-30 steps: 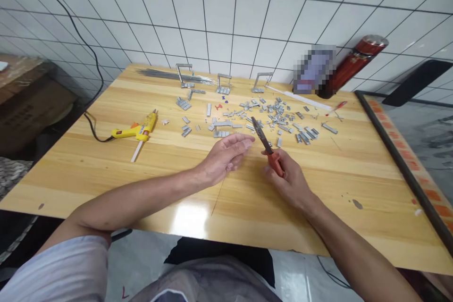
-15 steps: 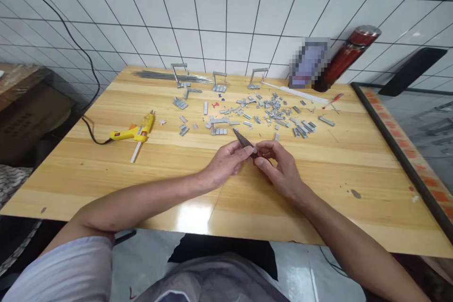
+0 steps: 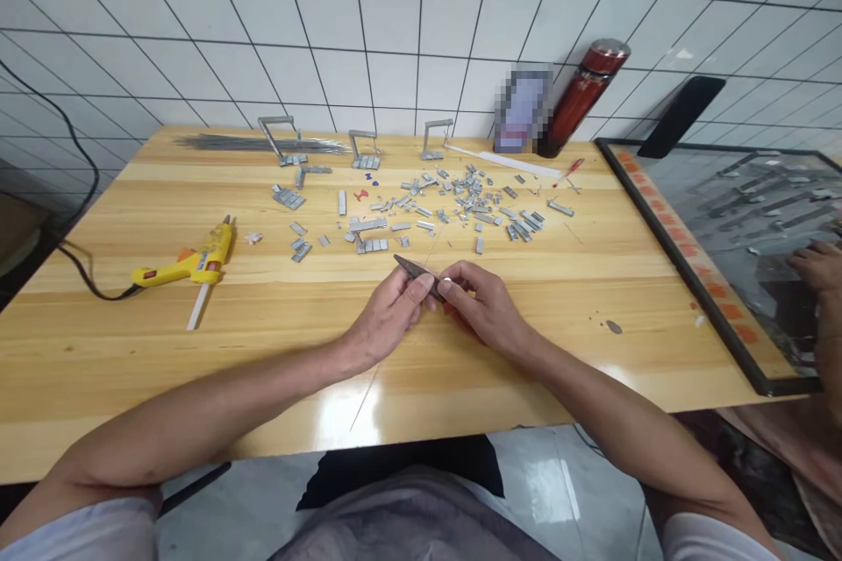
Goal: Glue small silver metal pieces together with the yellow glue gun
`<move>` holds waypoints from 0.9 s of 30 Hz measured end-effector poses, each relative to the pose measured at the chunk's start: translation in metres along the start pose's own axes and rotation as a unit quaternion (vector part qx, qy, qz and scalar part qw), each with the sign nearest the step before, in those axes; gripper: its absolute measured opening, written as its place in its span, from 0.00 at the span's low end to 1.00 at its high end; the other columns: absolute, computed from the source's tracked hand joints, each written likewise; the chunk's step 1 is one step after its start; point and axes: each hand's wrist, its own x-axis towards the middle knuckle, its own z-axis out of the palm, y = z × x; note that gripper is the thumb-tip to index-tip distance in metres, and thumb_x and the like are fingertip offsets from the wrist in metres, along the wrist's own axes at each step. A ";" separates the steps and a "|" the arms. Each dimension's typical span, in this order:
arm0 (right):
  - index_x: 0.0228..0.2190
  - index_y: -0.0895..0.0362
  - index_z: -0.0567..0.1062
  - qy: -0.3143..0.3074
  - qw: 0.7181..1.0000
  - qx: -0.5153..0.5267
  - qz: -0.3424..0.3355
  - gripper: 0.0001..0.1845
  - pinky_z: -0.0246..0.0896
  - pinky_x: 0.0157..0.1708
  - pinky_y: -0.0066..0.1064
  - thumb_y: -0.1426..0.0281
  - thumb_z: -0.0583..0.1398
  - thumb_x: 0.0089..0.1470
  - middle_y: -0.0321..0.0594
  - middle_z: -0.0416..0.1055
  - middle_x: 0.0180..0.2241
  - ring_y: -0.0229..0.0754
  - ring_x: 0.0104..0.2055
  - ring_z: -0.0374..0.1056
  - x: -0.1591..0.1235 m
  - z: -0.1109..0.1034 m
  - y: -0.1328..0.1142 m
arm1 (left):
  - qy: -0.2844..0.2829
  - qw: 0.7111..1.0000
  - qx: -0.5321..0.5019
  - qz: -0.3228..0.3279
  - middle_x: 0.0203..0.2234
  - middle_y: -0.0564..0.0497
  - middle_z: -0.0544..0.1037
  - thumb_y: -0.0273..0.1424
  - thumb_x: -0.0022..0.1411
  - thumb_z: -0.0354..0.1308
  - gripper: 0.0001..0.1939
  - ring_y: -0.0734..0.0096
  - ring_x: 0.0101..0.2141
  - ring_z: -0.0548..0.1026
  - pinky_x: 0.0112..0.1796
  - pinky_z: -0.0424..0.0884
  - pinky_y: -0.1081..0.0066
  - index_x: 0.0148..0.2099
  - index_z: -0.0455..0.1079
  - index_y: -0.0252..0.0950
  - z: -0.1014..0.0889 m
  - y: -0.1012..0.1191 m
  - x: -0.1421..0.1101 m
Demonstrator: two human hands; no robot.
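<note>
Dark, tapered needle-nose pliers [image 3: 410,266] are held between my two hands over the middle of the table, jaws pointing up and left. My left hand [image 3: 389,308] is closed on the jaws, its thumb pressed along them. Around the pivot end, my right hand [image 3: 483,302] is closed with thumb and fingers; the handles are hidden in it. A thin wire-like line [image 3: 369,383] runs below my hands towards the front edge; I cannot tell whether I hold it. Just beyond the jaws lies a small grey metal frame piece [image 3: 369,226] with a row of plates.
Loose grey metal pieces [image 3: 470,197] are scattered beyond my hands. Several small upright frames, such as one frame [image 3: 364,149], stand by the wall near a wire bundle [image 3: 217,143]. A yellow glue gun [image 3: 214,259] lies left, a red flask [image 3: 585,96] stands behind. Another person's hand [image 3: 816,267] is right.
The view has turned to the right, so things on the table sit further left and another person's hand has come into view. My hands still hold the pliers, with little change of grip.
</note>
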 end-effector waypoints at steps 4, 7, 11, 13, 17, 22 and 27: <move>0.32 0.51 0.73 0.010 1.000 -0.025 0.015 0.15 0.62 0.32 0.33 0.56 0.58 0.68 0.32 0.73 0.25 0.40 0.28 0.68 0.008 -0.002 0.008 | -0.001 1.000 -0.004 0.003 0.28 0.55 0.75 0.55 0.69 0.61 0.26 0.82 0.20 0.61 0.21 0.57 0.77 0.46 0.68 0.35 0.001 0.000 -0.002; 0.28 0.52 0.73 0.113 0.983 -0.145 -0.009 0.14 0.63 0.35 0.34 0.59 0.60 0.64 0.36 0.76 0.29 0.42 0.33 0.69 0.026 -0.029 0.018 | -0.014 1.000 -0.022 -0.004 0.27 0.55 0.75 0.55 0.69 0.62 0.27 0.82 0.20 0.60 0.21 0.56 0.78 0.46 0.68 0.35 0.003 -0.001 -0.004; 0.27 0.53 0.77 0.236 0.942 -0.237 0.001 0.05 0.63 0.42 0.37 0.67 0.64 0.54 0.39 0.78 0.31 0.45 0.37 0.71 0.045 -0.112 0.027 | -0.021 0.998 -0.050 -0.042 0.25 0.56 0.74 0.58 0.66 0.63 0.29 0.83 0.19 0.59 0.19 0.54 0.78 0.43 0.67 0.34 0.006 -0.009 -0.005; 0.27 0.53 0.79 0.293 0.900 -0.315 0.075 0.04 0.61 0.38 0.36 0.66 0.66 0.51 0.37 0.77 0.27 0.45 0.33 0.71 0.048 -0.156 0.030 | -0.020 0.996 -0.063 -0.057 0.25 0.56 0.74 0.59 0.64 0.64 0.30 0.84 0.18 0.59 0.18 0.53 0.78 0.42 0.67 0.35 0.007 -0.015 -0.003; 0.26 0.54 0.81 0.257 0.856 -0.408 0.186 0.04 0.58 0.32 0.35 0.67 0.67 0.50 0.37 0.75 0.23 0.45 0.29 0.70 0.048 -0.202 0.043 | -0.025 0.994 -0.085 -0.070 0.25 0.56 0.75 0.58 0.63 0.65 0.30 0.84 0.17 0.58 0.18 0.52 0.78 0.43 0.67 0.35 0.005 -0.024 0.000; 0.26 0.54 0.82 0.226 0.854 -0.424 0.200 0.03 0.61 0.33 0.34 0.68 0.69 0.46 0.37 0.77 0.24 0.44 0.30 0.72 0.054 -0.204 0.062 | -0.030 0.993 -0.091 -0.075 0.25 0.55 0.76 0.58 0.62 0.66 0.30 0.84 0.17 0.58 0.18 0.53 0.79 0.43 0.67 0.35 0.004 -0.025 0.001; 0.35 0.55 0.84 0.237 0.847 -0.433 0.197 0.10 0.65 0.38 0.35 0.67 0.68 0.49 0.41 0.82 0.31 0.46 0.35 0.75 0.051 -0.208 0.073 | -0.032 0.993 -0.089 -0.074 0.25 0.55 0.76 0.58 0.62 0.66 0.30 0.84 0.17 0.59 0.18 0.54 0.78 0.42 0.66 0.35 0.004 -0.021 0.001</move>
